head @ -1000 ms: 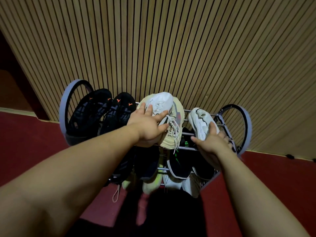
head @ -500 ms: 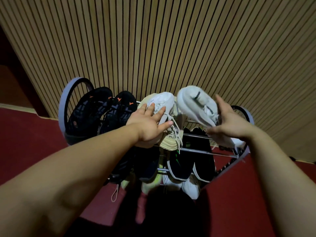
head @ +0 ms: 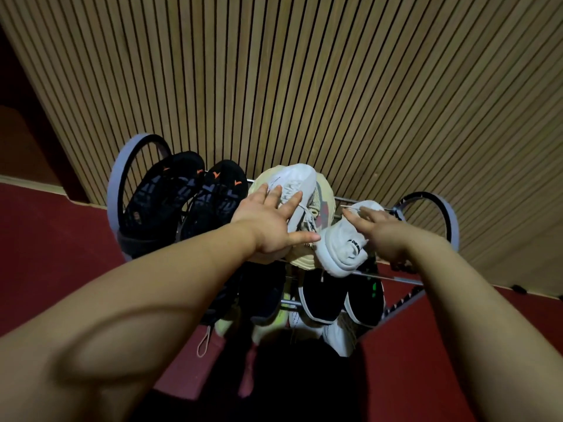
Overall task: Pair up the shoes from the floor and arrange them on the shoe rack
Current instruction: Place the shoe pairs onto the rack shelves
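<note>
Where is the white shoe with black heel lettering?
Head view: the white shoe sits on the top tier of the shoe rack, right of centre, under the right hand, beside the cream shoe.

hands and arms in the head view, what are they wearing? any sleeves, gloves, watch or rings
Nothing is worn that shows. The left forearm and right forearm are bare to the frame edge, with no sleeves. The left hand and right hand are bare too: no gloves, no watch or bracelet at either wrist, no rings on the visible fingers.
</note>
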